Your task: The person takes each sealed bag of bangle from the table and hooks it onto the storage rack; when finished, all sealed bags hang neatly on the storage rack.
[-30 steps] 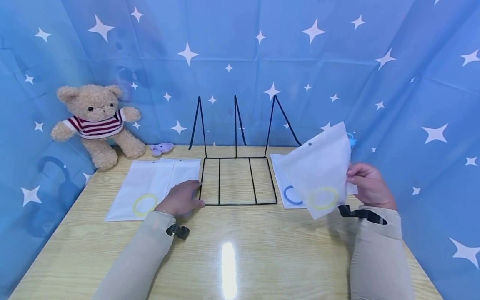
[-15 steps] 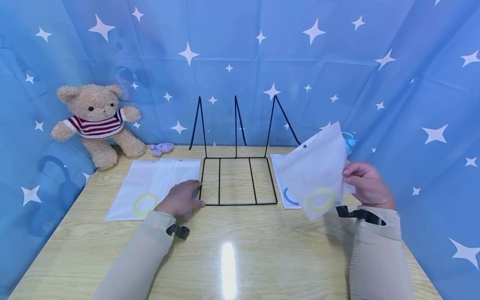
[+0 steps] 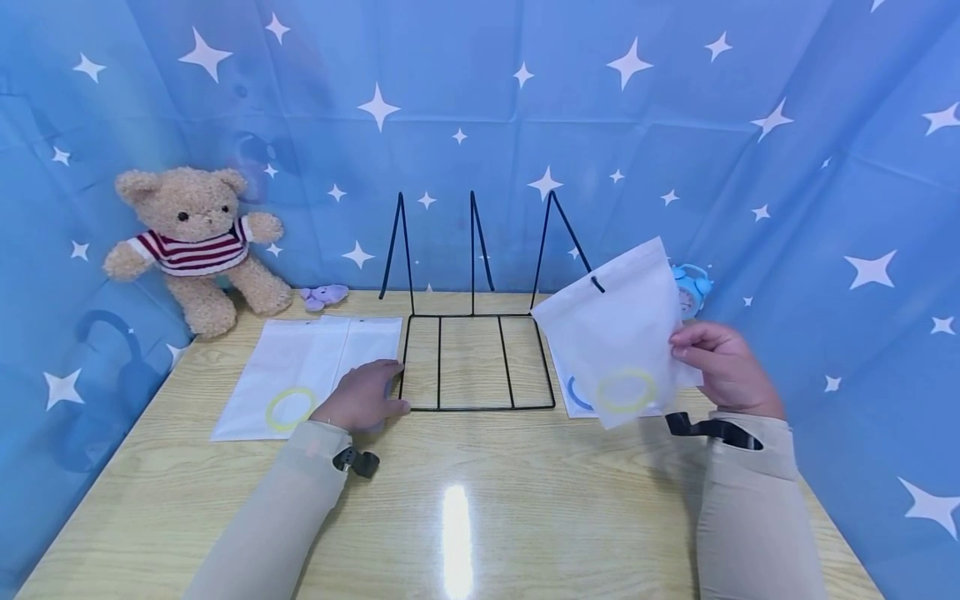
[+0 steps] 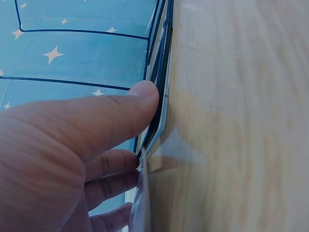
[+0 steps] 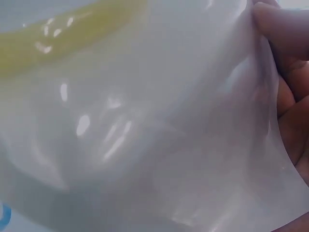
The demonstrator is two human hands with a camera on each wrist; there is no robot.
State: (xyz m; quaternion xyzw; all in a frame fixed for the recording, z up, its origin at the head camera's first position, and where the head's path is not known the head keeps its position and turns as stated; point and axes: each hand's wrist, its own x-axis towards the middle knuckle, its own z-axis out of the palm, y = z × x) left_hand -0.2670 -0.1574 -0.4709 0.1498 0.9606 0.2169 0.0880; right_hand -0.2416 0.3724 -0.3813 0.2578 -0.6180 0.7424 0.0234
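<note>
A black wire display rack (image 3: pixel 472 408) with three prongs stands mid-table. My left hand (image 3: pixel 360 396) holds the left front corner of its base, and in the left wrist view the thumb (image 4: pixel 145 96) touches the wire. My right hand (image 3: pixel 731 367) pinches the right edge of a frosted white plastic bag (image 3: pixel 622 325) with a yellow ring printed on it. The bag is held up, tilted, at the rack's right prong (image 3: pixel 570 229). That prong's tip shows at the bag's punched hole, seemingly through it. In the right wrist view the bag (image 5: pixel 159 145) fills most of the picture.
White bags (image 3: pixel 251 400) lie left of the rack, partly under my left hand. Another white bag with a blue ring (image 3: pixel 579 396) lies behind the held one. A teddy bear (image 3: pixel 197 225), a small purple item (image 3: pixel 324 297) and a blue alarm clock (image 3: pixel 690 292) stand along the back.
My right hand has moved left with the bag, bringing its hole onto the right prong's tip. More of the alarm clock shows. The left hand and rack have stayed put.
</note>
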